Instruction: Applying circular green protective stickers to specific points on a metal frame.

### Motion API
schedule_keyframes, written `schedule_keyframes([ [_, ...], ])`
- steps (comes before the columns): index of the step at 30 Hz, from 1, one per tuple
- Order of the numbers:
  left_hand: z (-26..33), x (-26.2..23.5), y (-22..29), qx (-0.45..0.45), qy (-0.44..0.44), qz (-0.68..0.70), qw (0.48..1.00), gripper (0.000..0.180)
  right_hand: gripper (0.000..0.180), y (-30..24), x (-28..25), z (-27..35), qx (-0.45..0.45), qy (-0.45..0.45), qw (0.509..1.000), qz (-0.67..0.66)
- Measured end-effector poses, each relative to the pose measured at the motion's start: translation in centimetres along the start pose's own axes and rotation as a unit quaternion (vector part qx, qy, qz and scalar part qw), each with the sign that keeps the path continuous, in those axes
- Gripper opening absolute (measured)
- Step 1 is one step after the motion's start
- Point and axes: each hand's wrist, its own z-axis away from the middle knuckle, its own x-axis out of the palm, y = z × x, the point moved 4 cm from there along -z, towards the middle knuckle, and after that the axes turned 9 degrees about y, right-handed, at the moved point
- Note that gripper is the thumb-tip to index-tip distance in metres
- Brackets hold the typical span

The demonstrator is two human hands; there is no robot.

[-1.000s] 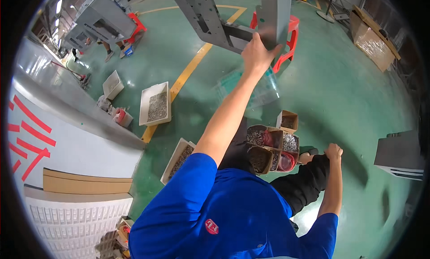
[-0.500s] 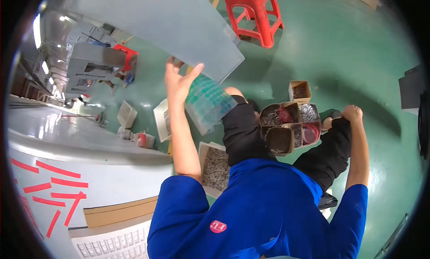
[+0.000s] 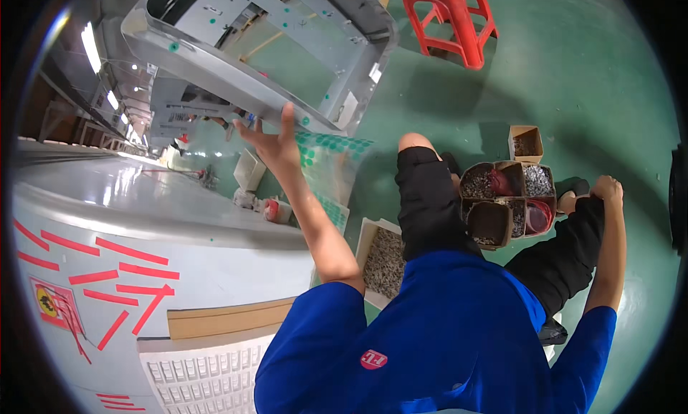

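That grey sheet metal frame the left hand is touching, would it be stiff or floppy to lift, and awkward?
The grey sheet metal frame looks stiff: its folded edges and flanges hold straight lines. It is probably light for its size, since the middle is a large cutout. It seems awkward, though: it is broad, and the left hand meets only its lower edge with open fingers, so it might swing.

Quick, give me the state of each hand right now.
Left hand: open, fingers spread, pressed against the edge of the grey metal panel overhead.
Right hand: closed in a loose fist by the knee; whether it holds anything cannot be told.
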Motion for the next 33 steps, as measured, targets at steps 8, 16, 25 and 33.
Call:
schedule_keyframes([
  [8,-4.4,5.9,-2.6,-0.009,-0.213,0.176,0.961,0.092,0.036,-0.9,-1.3,1.3,0.016,0.007,0.999,-0.038],
  [16,-5.6,11.8,-1.5,0.049,-0.343,0.225,0.911,0.071,0.029,-0.7,-0.3,0.7,-0.005,0.055,0.998,-0.026],
  [25,-4.9,13.5,-1.1,0.033,-0.380,0.196,0.903,0.089,0.046,0.6,-0.8,0.3,-0.003,0.017,0.999,-0.048],
  [33,-5.8,14.5,-2.5,0.073,-0.430,0.253,0.864,0.077,0.057,3.4,1.1,-1.1,0.028,0.016,0.997,-0.064],
])
